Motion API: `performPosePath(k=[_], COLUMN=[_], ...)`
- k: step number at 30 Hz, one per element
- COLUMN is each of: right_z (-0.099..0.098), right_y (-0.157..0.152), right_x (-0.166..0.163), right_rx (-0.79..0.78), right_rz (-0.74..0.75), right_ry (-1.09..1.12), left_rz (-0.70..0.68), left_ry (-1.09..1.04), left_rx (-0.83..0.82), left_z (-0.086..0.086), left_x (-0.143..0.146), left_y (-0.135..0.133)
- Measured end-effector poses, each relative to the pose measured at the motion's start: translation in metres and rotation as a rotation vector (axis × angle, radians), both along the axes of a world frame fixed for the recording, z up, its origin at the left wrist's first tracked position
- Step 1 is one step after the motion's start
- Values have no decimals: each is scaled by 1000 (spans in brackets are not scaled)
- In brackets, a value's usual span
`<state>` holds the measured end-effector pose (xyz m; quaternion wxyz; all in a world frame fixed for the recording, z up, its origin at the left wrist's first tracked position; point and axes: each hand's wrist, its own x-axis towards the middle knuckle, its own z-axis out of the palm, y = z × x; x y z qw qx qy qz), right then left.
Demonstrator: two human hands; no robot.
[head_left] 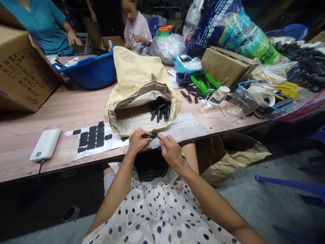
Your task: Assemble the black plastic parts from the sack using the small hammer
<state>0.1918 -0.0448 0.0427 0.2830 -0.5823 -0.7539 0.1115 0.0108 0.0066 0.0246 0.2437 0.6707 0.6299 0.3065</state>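
Just in front of the open bag, my left hand [137,139] is closed on a small black part with a round end [154,132]. My right hand [170,149] has curled fingers, its index fingertip up against that round end; whether a small thing is pinched there is hidden. The paper sack [142,71] lies on the table with its mouth toward me, and several black pen-like parts [160,111] rest inside. Under my hands is a grey board [188,127]. To the left lies a white sheet with black rounded stickers [91,136].
A white power bank [46,145] with a cable lies left. Behind are a blue basin [88,73], a cardboard box [22,71] and two people. At right stand a green tray [203,83], a clear bottle [217,97] and a plastic jug [241,105]. A bag of black parts [152,166] sits below the table edge.
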Motion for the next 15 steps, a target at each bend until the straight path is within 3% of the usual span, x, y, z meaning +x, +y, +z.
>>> performPosePath(k=[6,11,15], right_z=[12,18,5], right_y=[22,84,122], right_x=[27,82,106], right_rx=[59,-1,-139], right_rz=[-191,-567,-664], right_ry=[0,-117,-187], left_rz=[-20,-61,-88], left_ry=[50,126,145], left_rx=[43,102,123], left_z=[1,1,-1], left_x=[-1,0,-2], left_y=[-2,-5,-4])
